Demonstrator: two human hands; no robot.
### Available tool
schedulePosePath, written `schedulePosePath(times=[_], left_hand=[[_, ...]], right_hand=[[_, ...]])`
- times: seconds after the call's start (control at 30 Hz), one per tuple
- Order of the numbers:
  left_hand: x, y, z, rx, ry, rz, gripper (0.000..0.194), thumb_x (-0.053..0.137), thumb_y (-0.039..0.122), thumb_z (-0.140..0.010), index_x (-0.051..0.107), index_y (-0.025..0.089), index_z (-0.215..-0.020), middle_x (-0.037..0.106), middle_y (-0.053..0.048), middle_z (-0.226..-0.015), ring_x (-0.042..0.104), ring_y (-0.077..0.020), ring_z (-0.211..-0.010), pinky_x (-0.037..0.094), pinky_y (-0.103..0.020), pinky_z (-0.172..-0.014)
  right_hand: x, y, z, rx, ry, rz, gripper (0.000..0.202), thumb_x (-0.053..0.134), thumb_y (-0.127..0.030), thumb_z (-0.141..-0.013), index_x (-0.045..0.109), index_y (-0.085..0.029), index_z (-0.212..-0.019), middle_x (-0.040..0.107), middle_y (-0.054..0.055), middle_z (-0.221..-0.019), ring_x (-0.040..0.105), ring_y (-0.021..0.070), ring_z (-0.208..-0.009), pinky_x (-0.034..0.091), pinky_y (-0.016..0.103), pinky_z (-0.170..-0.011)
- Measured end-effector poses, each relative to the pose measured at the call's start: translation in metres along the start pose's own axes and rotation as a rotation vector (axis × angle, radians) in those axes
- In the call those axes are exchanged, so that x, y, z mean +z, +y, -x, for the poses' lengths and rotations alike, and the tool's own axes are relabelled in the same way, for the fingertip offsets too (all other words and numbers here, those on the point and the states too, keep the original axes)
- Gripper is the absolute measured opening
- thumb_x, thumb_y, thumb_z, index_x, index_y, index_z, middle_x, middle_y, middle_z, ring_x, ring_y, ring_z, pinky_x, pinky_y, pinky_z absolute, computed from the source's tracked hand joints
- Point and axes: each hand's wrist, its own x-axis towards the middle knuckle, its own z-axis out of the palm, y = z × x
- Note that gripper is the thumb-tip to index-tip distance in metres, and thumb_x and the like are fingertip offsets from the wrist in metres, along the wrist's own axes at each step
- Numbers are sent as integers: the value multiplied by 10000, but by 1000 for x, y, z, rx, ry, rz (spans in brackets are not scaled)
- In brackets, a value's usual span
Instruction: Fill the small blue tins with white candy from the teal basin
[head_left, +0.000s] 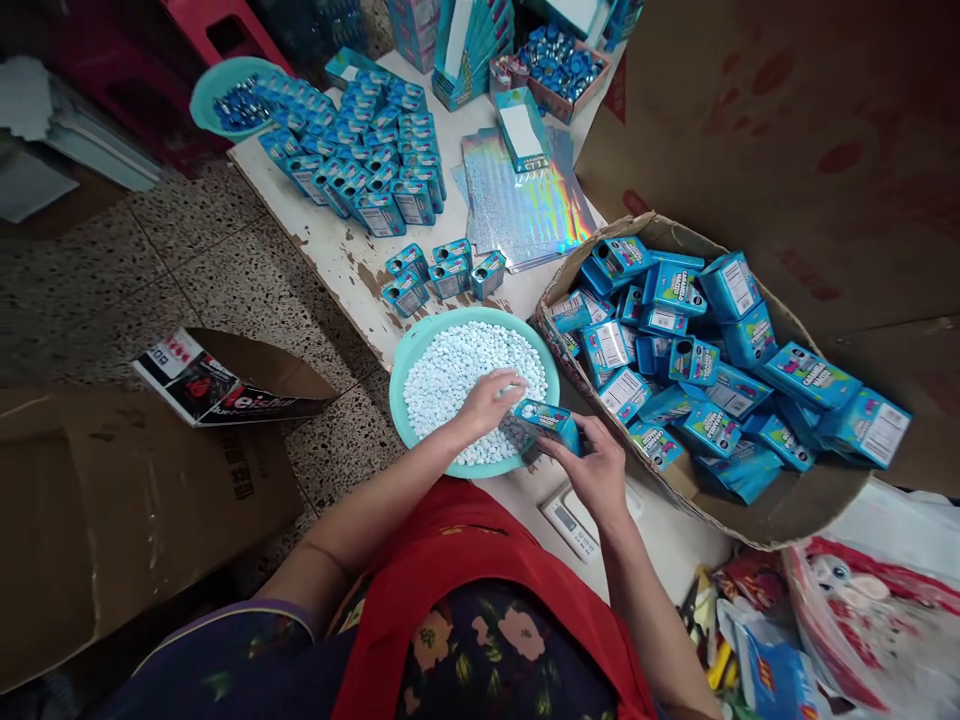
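Observation:
My right hand (598,462) is wrapped round a small blue carton (553,426). The carton is tilted, and white pieces show at its end facing my left hand. Over the round turquoise bowl (398,390), my left hand (489,402) has its fingers curled together close to that end of the carton. What it holds, if anything, is hidden. Small white candies (457,365) fill much of the bowl. Just behind the bowl stands a small group of similar blue cartons (450,272) with dark round holes in their tops.
A cardboard box (660,490) of loose blue cartons is at right, close to the bowl. A digital scale (574,525) lies below my right hand. Packed rows of cartons (379,212), shiny sheets (525,225) and a tray of blue caps (562,65) occupy the table's far part.

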Motion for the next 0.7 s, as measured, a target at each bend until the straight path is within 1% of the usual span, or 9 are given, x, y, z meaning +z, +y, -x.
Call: schedulePosePath(times=[0.07, 0.17, 0.23, 0.3, 0.37, 0.43, 0.5, 0.57, 0.7], left_hand=[[-4, 5, 0, 46, 48, -72, 324, 522, 399, -887, 674, 199, -1092, 566, -100, -1326, 460, -260, -1294, 400, -369, -1032], [-11, 21, 7, 151, -115, -140, 418, 569, 415, -875, 572, 251, -1259, 587, -68, -1303, 538, -221, -1204, 462, -341, -959], [-17, 36, 15, 282, -217, -305, 448, 658, 390, -823, 578, 257, -1243, 631, -55, -1230, 570, -216, -1136, 464, -347, -950], [-25, 49, 22, 429, -188, -499, 397, 675, 369, -817, 608, 238, -1185, 667, -59, -1144, 586, -218, -1080, 459, -364, -948], [-42, 55, 28, 526, 2, -648, 357, 657, 364, -836, 614, 214, -1157, 682, -72, -1089, 595, -220, -1039, 468, -368, -924], [-71, 53, 28, 513, 352, -757, 349, 648, 371, -842, 613, 195, -1142, 683, -84, -1058, 608, -219, -992, 478, -361, -887], [-114, 42, 20, 389, 760, -826, 372, 660, 382, -829, 614, 176, -1135, 678, -96, -1038, 618, -228, -956, 479, -365, -868], [-165, 26, 0, 218, 1033, -874, 425, 655, 355, -828, 590, 143, -1191, 653, -130, -1119, 602, -266, -1031, 454, -405, -920], [-249, -15, -72, -56, 1073, -840, 435, 673, 210, -783, 569, 82, -1186, 637, -135, -1130, 571, -294, -1076, 418, -451, -976]], right_hand=[[2, 4, -1, 43, 26, -99, 367, 793, -390, -704, 684, -218, -1010, 649, 20, -895, 606, 195, -831, 493, 342, -763], [7, 6, -6, 47, 53, -263, 378, 803, -379, -694, 673, -221, -1011, 654, 32, -947, 621, 215, -887, 510, 379, -816], [14, 5, -12, -38, 25, -353, 389, 797, -386, -700, 671, -231, -1034, 654, 51, -1028, 624, 236, -972, 508, 410, -881], [22, 3, -19, -139, -5, -434, 493, 781, -429, -708, 637, -249, -1144, 609, 84, -1210, 585, 270, -1135, 474, 449, -979], [26, 3, -26, -178, 8, -482, 607, 753, -451, -732, 555, -265, -1275, 521, 105, -1364, 509, 284, -1266, 420, 480, -1058], [23, 5, -31, -143, 74, -473, 581, 720, -410, -776, 528, -260, -1303, 536, 110, -1349, 525, 267, -1256, 415, 486, -1068], [12, 11, -34, -95, 190, -415, 437, 706, -349, -798, 598, -237, -1206, 626, 96, -1198, 605, 242, -1134, 460, 470, -1019], [-5, 20, -39, -64, 325, -327, 332, 702, -329, -802, 645, -220, -1110, 670, 76, -1061, 649, 222, -1007, 499, 450, -952], [-36, 41, -66, -37, 452, -48, 327, 683, -379, -805, 660, -206, -1081, 680, 73, -1000, 656, 214, -909, 517, 437, -886]])
